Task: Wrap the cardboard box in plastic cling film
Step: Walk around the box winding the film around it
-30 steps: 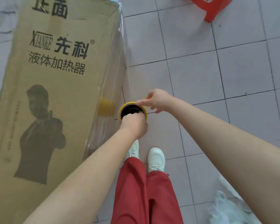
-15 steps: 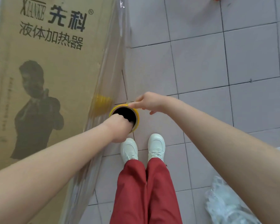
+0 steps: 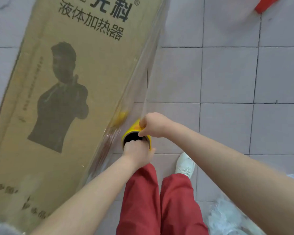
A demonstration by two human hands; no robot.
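The cardboard box (image 3: 71, 102) is brown and long, printed with black Chinese characters and the dark figure of a person, and it fills the left half of the view. Clear cling film (image 3: 141, 85) runs taut along the box's right edge down to the cling-film roll (image 3: 135, 128), whose core is yellow with a dark hollow end. The roll sits just right of the box, at its lower right edge.

The left hand (image 3: 137, 151) has its fingers pushed inside the core and its thumb outside, gripping the core wall. The right hand (image 3: 154, 124) curls over the roll's far rim and pinches it.

Right of the box lies open tiled floor (image 3: 227, 73). Crumpled plastic (image 3: 227, 217) lies well right of the box's lower end, and a red stool (image 3: 265, 5) is cut off at the top corner.

The box's top and bottom are out of frame. Red trousers (image 3: 143, 200) hide one foot; one white shoe (image 3: 185, 164) shows. A yellow smear behind the film is too blurred to identify.
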